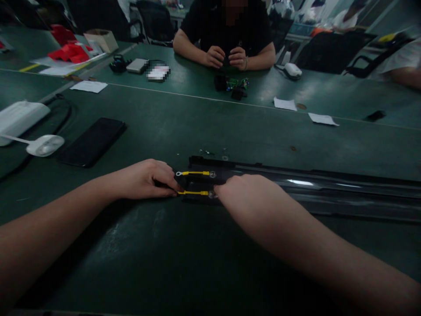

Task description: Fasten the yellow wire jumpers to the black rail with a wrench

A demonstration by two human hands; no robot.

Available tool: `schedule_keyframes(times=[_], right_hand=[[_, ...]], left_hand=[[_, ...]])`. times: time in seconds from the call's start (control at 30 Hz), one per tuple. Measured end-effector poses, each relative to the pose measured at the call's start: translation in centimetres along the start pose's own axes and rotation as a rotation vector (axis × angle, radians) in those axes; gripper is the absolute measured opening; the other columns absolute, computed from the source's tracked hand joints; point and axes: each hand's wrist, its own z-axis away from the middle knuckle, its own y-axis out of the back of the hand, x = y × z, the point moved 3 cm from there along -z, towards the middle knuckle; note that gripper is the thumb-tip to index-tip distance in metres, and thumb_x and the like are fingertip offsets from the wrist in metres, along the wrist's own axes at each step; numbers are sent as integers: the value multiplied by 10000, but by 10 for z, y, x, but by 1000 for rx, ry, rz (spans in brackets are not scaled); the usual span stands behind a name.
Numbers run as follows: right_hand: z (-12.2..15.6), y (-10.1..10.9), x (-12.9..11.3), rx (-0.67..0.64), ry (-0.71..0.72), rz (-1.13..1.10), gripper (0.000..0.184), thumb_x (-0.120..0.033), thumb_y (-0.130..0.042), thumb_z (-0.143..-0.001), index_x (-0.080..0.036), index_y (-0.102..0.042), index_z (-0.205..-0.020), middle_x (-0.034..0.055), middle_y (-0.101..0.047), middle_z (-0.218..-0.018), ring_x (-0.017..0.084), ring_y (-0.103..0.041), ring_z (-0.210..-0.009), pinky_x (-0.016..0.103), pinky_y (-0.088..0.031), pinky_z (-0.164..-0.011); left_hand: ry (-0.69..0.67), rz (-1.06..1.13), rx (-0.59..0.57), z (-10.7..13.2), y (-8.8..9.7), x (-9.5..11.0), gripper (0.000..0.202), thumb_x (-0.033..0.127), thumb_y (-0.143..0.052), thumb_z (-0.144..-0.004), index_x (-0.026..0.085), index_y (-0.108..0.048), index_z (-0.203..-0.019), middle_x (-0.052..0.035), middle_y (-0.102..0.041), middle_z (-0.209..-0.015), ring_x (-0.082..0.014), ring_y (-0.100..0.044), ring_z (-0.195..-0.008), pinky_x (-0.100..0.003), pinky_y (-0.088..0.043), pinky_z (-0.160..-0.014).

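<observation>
A long black profile (315, 182) lies across the table, its left end between my hands. Two short yellow wires sit at that end. The far yellow wire (195, 173) has a bare ring terminal at its left tip and a round metal fastener at its right. My left hand (154, 179) pinches the left end of the near yellow wire (195, 193), hiding its tip. My right hand (248, 193) is closed, its fingertips beside the fastener (212, 194) at the right end of that near wire. Whatever its fingers hold is hidden from this side.
A black phone (92, 141), a white adapter (21, 117) and cables lie at left. Small clear bits (224, 157) rest behind the profile. Across the table a person (226, 39) sits behind a green circuit board (233, 84). Paper slips (284, 104) lie along the table seam.
</observation>
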Motion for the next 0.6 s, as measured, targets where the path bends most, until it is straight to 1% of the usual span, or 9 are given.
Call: schedule_keyframes(times=[0.1,0.27,0.33,0.4,0.5,0.6], right_hand=[[-1,2,0,-18,-13,18,255,-98,-576,-950,-202,-789,-1042,85,-793,-937,286,-773,-800,407,-594,-665],[-7,6,3,-45,66,124,260,-99,-598,-932,-190,-777,-1098,88,-780,-921,282,-763,-749,380,-566,-612],[-7,6,3,-65,84,142,251,-98,-604,-928,-183,-777,-1090,84,-777,-909,279,-761,-736,378,-564,-603],[-7,5,2,-41,92,136,238,-101,-611,-925,-181,-778,-1074,77,-776,-879,279,-759,-719,384,-569,-600],[-4,1,-2,24,78,90,222,-95,-611,-917,-182,-785,-1025,75,-777,-847,283,-760,-713,395,-579,-603],[-2,-5,-3,4,0,47,243,-69,-587,-910,-181,-788,-988,85,-779,-838,280,-757,-690,392,-581,-590]], left_hand=[[-3,9,9,0,0,1,204,189,-690,-949,263,-772,-1121,-22,-774,-991,-156,-694,-907,-269,-490,-846],[-5,11,9,-1,1,3,211,176,-687,-947,268,-771,-1117,-10,-774,-995,-152,-693,-909,-264,-490,-842],[-2,10,13,-1,1,3,212,177,-692,-943,272,-773,-1115,-9,-775,-995,-154,-694,-907,-267,-491,-842],[1,5,12,0,1,3,208,182,-694,-942,273,-773,-1112,-7,-774,-992,-154,-693,-908,-268,-491,-845],[2,4,7,0,0,3,204,183,-693,-944,270,-773,-1110,-6,-773,-989,-150,-693,-904,-267,-490,-848],[6,1,9,-1,1,2,203,179,-699,-937,269,-776,-1102,-9,-773,-978,-150,-694,-890,-265,-487,-835]])
